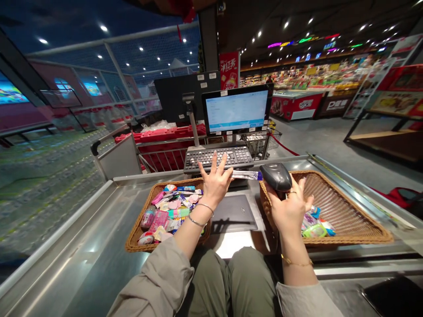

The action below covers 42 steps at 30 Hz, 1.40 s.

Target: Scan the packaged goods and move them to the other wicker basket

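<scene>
**Purple-tipped packet in a thin pinch: slip risk at the keyboard**

Left hand [214, 182] is raised just in front of the keyboard [218, 157]. Four fingers are fanned wide and grip nothing. A slim white packet w/ a purple end [247, 175] sticks out sideways to the right, in mid-air btwn the two baskets. It's caught only at its near end, prob. by the thumb; the exact contact is hidden behind the hand.

Right hand [291, 207] is closed round the grip of a dark handheld scanner [276, 176]. The scanner's head sits just beside the packet's purple tip, close to touching.

What could go wrong, in my view:
- Packet drops. It's long, light and held at one end only. A nudge from the scanner head would lever it out, and it would land on the keys or the black pad [233, 211] below.
- Stray key presses. The left hand's fingertips are v. near the front key rows, so a dip of the wrist could type something onto the monitor [236, 110].
- Spill. The left forearm crosses the rim of the left wicker basket [132, 240], which is heaped w/ small sweets, and dragging the arm back could sweep some onto the steel counter [82, 246].
- Mix-up. The right wicker basket [363, 220] holds only a few items, near the right wrist. A dropped packet bouncing either way could end up in the wrong pile.
</scene>
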Available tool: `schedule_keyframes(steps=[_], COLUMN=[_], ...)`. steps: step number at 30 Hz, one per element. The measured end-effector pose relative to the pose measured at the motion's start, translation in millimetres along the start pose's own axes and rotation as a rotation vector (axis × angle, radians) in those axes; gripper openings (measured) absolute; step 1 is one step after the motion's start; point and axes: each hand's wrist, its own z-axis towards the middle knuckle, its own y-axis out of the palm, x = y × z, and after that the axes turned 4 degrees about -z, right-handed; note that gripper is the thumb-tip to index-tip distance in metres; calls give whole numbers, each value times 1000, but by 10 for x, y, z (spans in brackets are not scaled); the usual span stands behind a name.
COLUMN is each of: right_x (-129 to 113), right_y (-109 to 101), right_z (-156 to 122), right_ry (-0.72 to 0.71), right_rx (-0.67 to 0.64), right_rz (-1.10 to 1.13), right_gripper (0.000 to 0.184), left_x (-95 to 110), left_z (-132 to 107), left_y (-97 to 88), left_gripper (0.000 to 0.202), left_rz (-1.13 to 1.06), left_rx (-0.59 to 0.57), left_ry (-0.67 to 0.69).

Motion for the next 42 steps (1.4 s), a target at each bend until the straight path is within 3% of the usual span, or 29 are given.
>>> schedule_keyframes(steps=[15, 23, 33, 37, 42], right_x=[227, 296, 495, 547, 566], right_y=[-172, -257, -373, -428, -422], right_z=[74, 85, 146, 177, 192], right_ry=[82, 136, 202, 224, 191], right_rx=[78, 124, 284, 303, 291], right_rz=[-5, -18, -52, -76, -104], right_gripper=[66, 65, 68, 74, 79], left_x=[312, 484, 937, 989, 827], left_z=[227, 325, 613, 615, 485], left_y=[158, 307, 525, 462, 268], left_gripper=[21, 22, 40, 47, 50], left_rz=[-74, -105, -129, -150, -175], left_rx=[-93, -132, -144, -164, -187], left_ry=[107, 239, 361, 325, 243])
